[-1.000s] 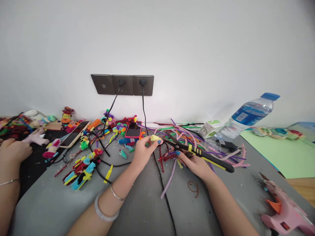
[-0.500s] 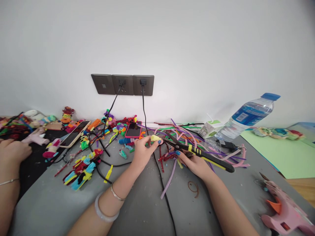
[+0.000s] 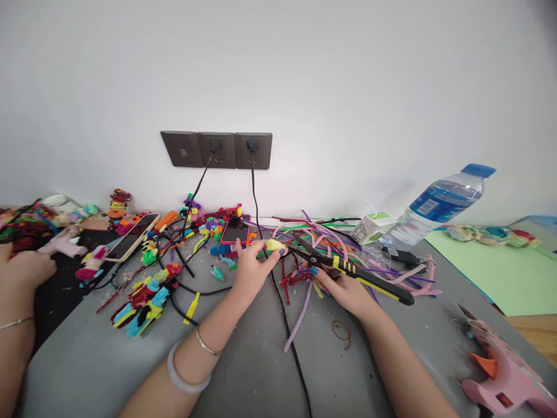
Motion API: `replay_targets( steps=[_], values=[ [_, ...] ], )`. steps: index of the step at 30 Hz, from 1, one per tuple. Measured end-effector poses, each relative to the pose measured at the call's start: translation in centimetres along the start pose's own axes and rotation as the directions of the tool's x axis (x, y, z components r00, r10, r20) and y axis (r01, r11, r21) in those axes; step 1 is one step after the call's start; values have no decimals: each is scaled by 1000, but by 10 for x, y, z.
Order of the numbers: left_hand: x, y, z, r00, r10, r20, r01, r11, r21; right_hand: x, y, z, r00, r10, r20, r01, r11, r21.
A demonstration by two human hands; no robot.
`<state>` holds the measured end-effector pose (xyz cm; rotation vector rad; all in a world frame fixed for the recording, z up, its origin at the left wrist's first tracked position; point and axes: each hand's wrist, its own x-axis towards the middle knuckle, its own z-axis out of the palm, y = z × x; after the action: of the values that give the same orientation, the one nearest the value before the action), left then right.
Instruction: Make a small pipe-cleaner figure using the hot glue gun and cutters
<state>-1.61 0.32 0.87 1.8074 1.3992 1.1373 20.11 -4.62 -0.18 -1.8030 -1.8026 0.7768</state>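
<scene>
My left hand (image 3: 255,270) pinches a small pale-yellow fuzzy piece (image 3: 275,245), apparently bent pipe cleaner, between thumb and fingertips. My right hand (image 3: 343,293) is closed around long-nose pliers (image 3: 369,284) with black and yellow handles. Their dark jaws (image 3: 302,247) are parted and point left, close to the yellow piece; whether they touch it I cannot tell. Beneath the pliers lie red tinsel stems (image 3: 293,280) and a loose heap of pink, purple and green pipe cleaners (image 3: 343,247). My right fingers partly hide the lower handle.
Another person's hand (image 3: 26,270) rests at the left edge. Pipe-cleaner figures (image 3: 143,302), a phone (image 3: 133,238) and a red-cased phone (image 3: 235,230) lie left. A black cable (image 3: 282,313) crosses the table. A tilted water bottle (image 3: 439,203), drink carton (image 3: 372,227) and pink glue gun (image 3: 500,371) are right.
</scene>
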Motion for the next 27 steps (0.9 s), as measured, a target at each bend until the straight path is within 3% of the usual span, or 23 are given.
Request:
replay_targets(
  steps=[27],
  values=[
    [0, -2, 2, 1000, 1, -30, -2, 999, -46, -1, -1, -1, 1000, -25, -15, 25, 1000, 6]
  ],
)
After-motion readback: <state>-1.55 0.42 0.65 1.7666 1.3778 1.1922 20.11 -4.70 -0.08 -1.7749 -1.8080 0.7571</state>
